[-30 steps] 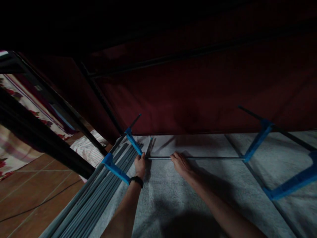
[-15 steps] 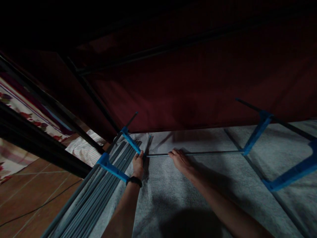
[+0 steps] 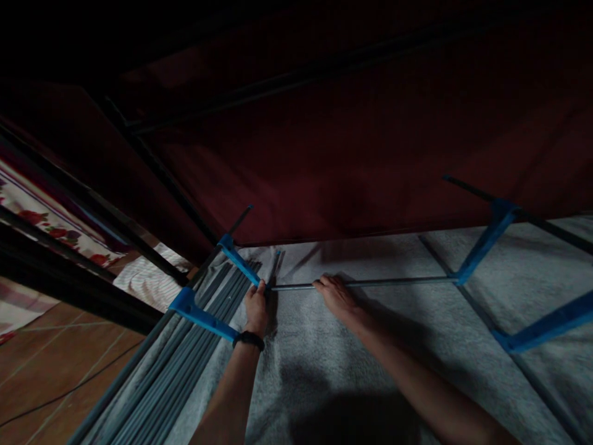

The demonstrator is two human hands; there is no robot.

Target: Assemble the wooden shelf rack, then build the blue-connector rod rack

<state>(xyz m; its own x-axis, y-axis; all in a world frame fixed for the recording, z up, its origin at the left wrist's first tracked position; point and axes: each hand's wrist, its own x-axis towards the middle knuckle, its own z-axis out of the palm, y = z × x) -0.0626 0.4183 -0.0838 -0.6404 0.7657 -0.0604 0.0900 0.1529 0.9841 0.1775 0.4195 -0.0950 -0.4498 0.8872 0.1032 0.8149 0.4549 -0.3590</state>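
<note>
A thin grey metal tube [image 3: 398, 282] runs crosswise between two blue plastic connectors. My right hand [image 3: 337, 299] has its fingers wrapped round this tube, left of its middle. At the tube's left end, my left hand [image 3: 256, 307] grips the lower end of the far left blue connector [image 3: 241, 262]; a dark band circles the wrist. A nearer left blue connector [image 3: 204, 316] reaches toward that wrist. On the other side, the tube meets the far right blue connector [image 3: 486, 242], with a nearer right blue connector [image 3: 546, 322] on the same long tube.
Loose grey tubes [image 3: 185, 371] lie bundled at the left on a grey blanket [image 3: 324, 371]. Dark frame bars and a dark red fabric panel [image 3: 347, 179] stand behind. Tiled floor [image 3: 55, 371] with a black cable [image 3: 69, 390] and a striped cloth [image 3: 148, 278] are at left.
The view has shifted slightly, so the left connectors appear a little farther left. Both hands keep their holds, and the crosswise tube looks nearly unmoved.
</note>
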